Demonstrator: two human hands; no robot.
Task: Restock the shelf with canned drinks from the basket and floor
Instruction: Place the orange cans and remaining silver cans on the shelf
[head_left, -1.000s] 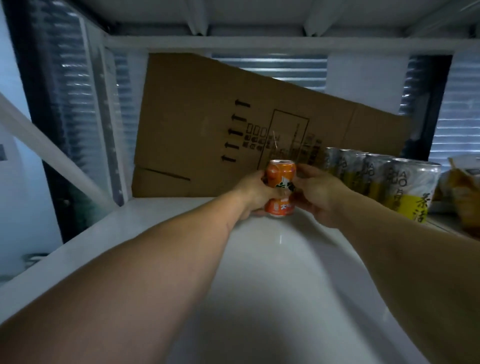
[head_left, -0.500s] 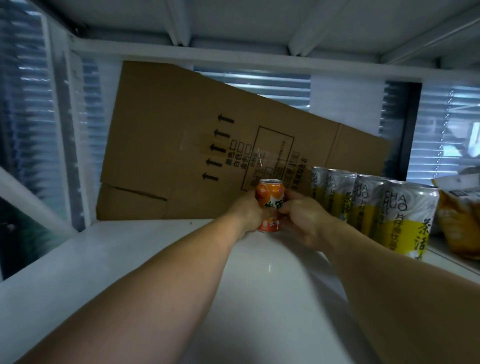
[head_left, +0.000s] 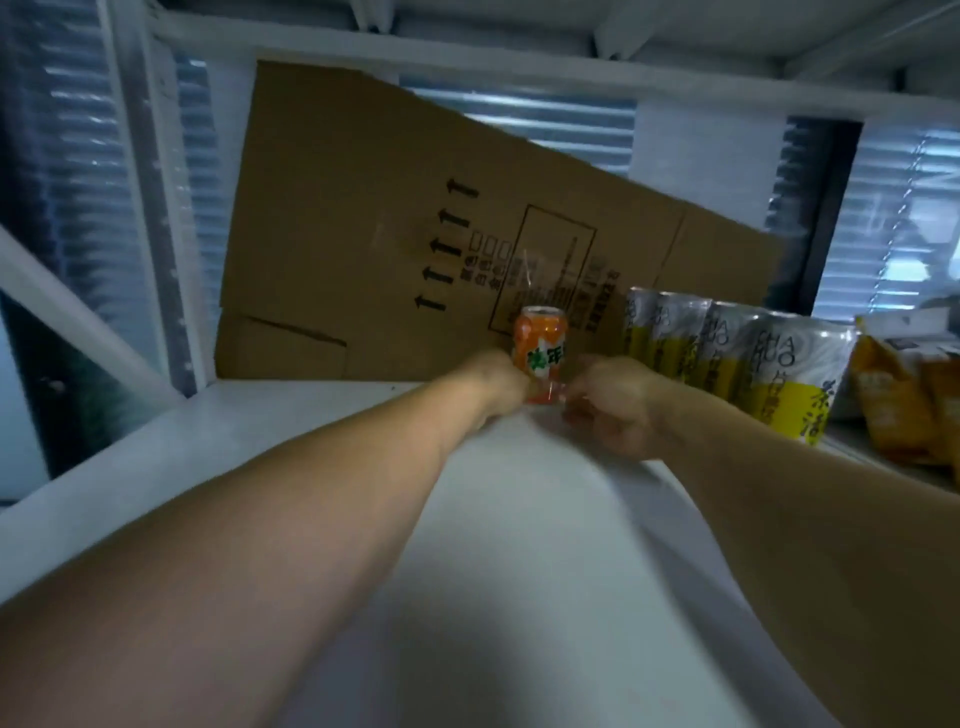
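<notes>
A small orange can (head_left: 540, 343) stands upright on the white shelf (head_left: 322, 415), close in front of the cardboard. My left hand (head_left: 496, 387) is wrapped around the can's lower left side. My right hand (head_left: 610, 402) sits just right of the can's base with its fingers loosened, holding nothing; whether the fingertips still touch the can is blurred. To the right, a row of several tall silver-and-yellow cans (head_left: 748, 364) runs from the back toward the front.
A flattened cardboard box (head_left: 395, 244) leans against the back of the shelf. Orange snack bags (head_left: 898, 405) lie at the far right. The shelf above (head_left: 519, 57) hangs low overhead. A white diagonal brace (head_left: 78, 306) crosses the left side.
The orange can has been set down on the shelf near the cardboard. Both hands have slid lower on it, and my right hand has eased off its side.
</notes>
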